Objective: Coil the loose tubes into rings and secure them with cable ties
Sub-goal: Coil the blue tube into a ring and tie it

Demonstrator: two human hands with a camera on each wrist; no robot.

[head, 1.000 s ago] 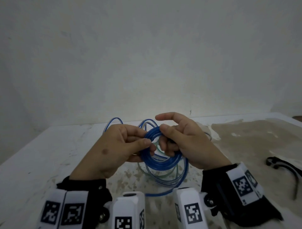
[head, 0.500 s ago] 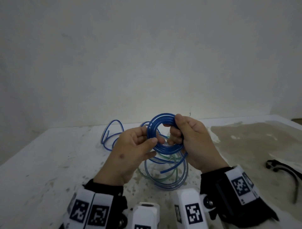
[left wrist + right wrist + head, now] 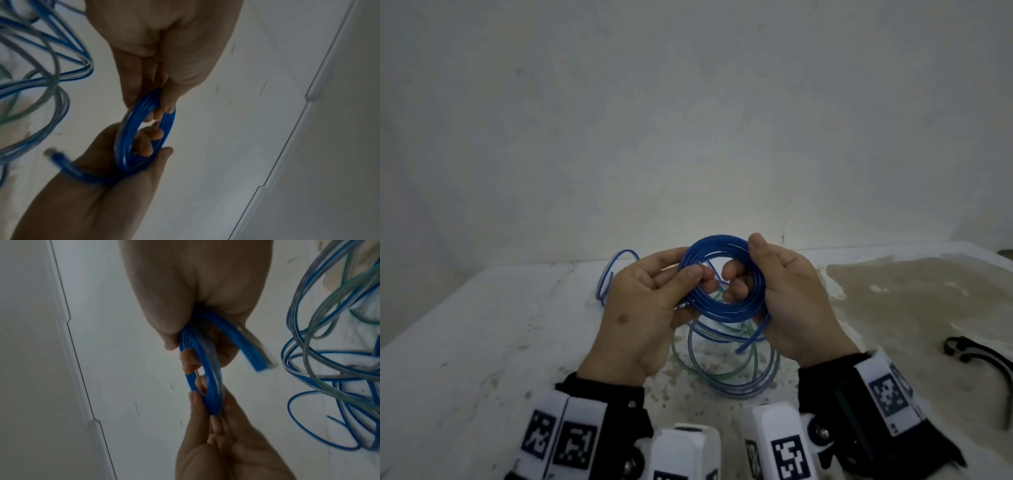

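A blue tube wound into a small ring (image 3: 722,308) is held upright above the table, its opening facing me. My left hand (image 3: 700,279) pinches the ring's left side between thumb and fingers. My right hand (image 3: 743,260) grips the right side, thumb over the top and fingers curled through the opening. The ring's short free end (image 3: 751,341) hangs down to the right. In the left wrist view the ring (image 3: 125,138) shows edge-on between the two hands, as it does in the right wrist view (image 3: 211,386). Something thin and shiny sits between the fingertips; I cannot tell what.
Loose blue, clear and green tubes (image 3: 726,373) lie tangled on the white stained table (image 3: 482,342) under my hands, and one blue loop (image 3: 607,277) reaches out to the left. Black cable ties (image 3: 976,358) lie at the right. A plain wall stands close behind.
Both hands lifted the blue ring off the loose tubes and turned it from edge-on to face me. My right thumb moved onto its top, and the free end now hangs down.
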